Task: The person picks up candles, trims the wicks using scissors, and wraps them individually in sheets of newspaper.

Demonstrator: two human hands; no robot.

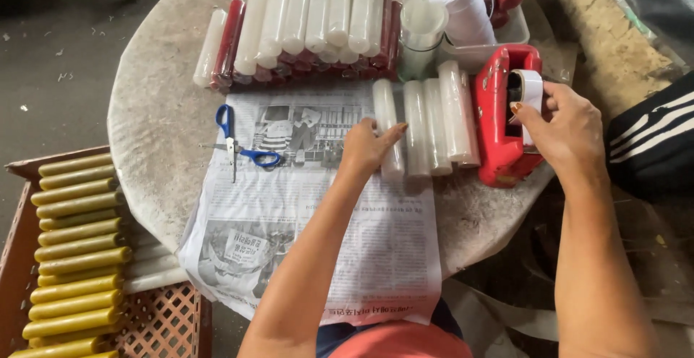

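The left hand (pixel 367 148) lies flat, fingers spread and loosely curled over the near end of a white candle (pixel 387 130) — pressing on it rather than gripping it. The right hand (pixel 564 130) is closed around the red tape dispenser (pixel 499 116), thumb and fingers pinched at the white tape roll (pixel 530 87) on its top.

The candle under the left hand is the leftmost of a row of four white candles (pixel 434 123) lying side by side, touching, on the far right corner of a newspaper (pixel 318 235) spread on the round stone worktop (pixel 155 123). Their long axes run away from the person, far ends pointing toward the back of the worktop. The row sits between the two hands, with the dispenser just beside its right edge.

Blue scissors (pixel 242 145) rest on the paper's left part, well apart from the left hand. Farther back lies a stack of white and red candles (pixel 303 25), same direction. A crate (pixel 163 322) at lower left holds yellow candles (pixel 76 249) lying crosswise.
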